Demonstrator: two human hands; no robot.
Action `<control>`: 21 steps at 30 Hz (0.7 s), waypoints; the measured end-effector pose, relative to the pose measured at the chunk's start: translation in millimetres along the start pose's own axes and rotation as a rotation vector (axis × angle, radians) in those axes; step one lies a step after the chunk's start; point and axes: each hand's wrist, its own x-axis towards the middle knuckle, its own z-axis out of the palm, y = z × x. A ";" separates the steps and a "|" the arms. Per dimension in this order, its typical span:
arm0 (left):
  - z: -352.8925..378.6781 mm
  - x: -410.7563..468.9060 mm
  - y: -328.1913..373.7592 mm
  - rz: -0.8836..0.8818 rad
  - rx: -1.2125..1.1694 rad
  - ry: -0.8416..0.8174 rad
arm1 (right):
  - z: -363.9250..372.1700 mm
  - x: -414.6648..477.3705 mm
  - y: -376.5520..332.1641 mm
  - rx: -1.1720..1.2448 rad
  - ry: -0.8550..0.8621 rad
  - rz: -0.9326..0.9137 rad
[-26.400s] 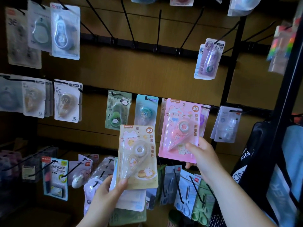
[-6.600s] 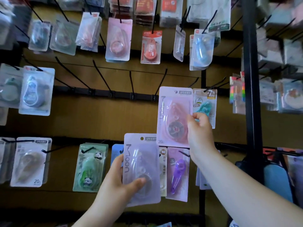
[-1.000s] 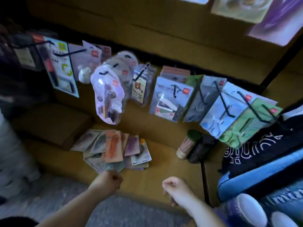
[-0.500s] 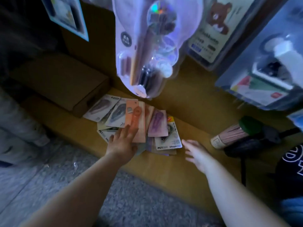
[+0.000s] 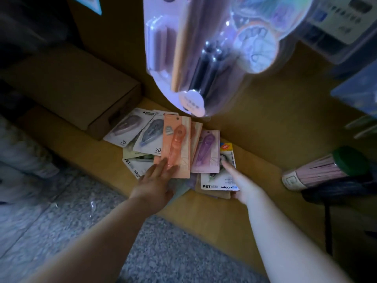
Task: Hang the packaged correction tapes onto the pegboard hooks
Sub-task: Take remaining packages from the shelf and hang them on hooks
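A fanned pile of packaged correction tapes lies on a low wooden ledge (image 5: 255, 160). On top are an orange package (image 5: 177, 139), a purple package (image 5: 207, 152), two white packages marked 20 (image 5: 150, 137) and a white PET package (image 5: 216, 181). My left hand (image 5: 155, 184) rests with straight fingers on the orange package's lower end. My right hand (image 5: 242, 185) lays its index finger across the white PET package, its thumb tucked under the pile's near right corner. No pegboard hook shows.
A large clear blister pack (image 5: 204, 58) hangs close in front of the camera above the pile. A brown cardboard box (image 5: 77, 86) sits left of the pile. A green-capped bundle of pink sticks (image 5: 326, 168) lies to the right. Grey speckled floor (image 5: 61, 217) runs below the ledge.
Both hands moved forward onto the pile. The right hand, open in the air half a second ago, now grips the pile's right corner. The left hand stays on the orange package.
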 end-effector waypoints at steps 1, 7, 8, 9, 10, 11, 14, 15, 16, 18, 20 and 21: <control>0.8 -0.9 -0.9 0.005 0.012 -0.002 | 2.0 2.1 0.2 -0.002 -0.013 0.000; -0.7 -0.9 -2.5 0.010 0.032 -0.009 | 19.2 3.3 0.6 0.176 -0.096 0.028; -0.8 -0.4 -2.6 0.009 0.030 -0.013 | 21.8 3.0 1.0 0.194 -0.100 0.030; -0.7 -0.1 -3.0 0.008 0.026 -0.018 | 24.4 4.0 1.6 0.199 -0.095 0.036; -0.5 0.2 -2.8 0.006 0.023 -0.024 | 27.0 3.7 2.0 0.196 -0.092 0.044; -0.4 0.2 -2.4 0.004 0.021 -0.029 | 29.1 3.6 2.3 0.190 -0.090 0.046; -1.6 -0.1 -1.2 0.004 0.012 -0.033 | 33.8 3.6 4.4 0.133 -0.041 0.036; -2.5 -0.2 -1.1 0.002 0.008 -0.035 | 33.5 3.2 5.7 0.130 -0.022 0.027; -3.2 0.2 -1.0 -0.001 0.003 -0.036 | 31.8 2.0 6.6 0.137 -0.009 0.014; -3.9 1.8 -0.5 -0.007 -0.004 -0.036 | 24.4 -1.6 10.0 0.156 0.016 -0.011; -5.0 3.4 1.0 -0.010 -0.014 -0.038 | 11.9 -7.7 11.9 0.182 0.035 -0.030; -5.7 3.9 1.9 -0.015 -0.017 -0.039 | 4.3 -10.8 12.3 0.193 0.045 -0.041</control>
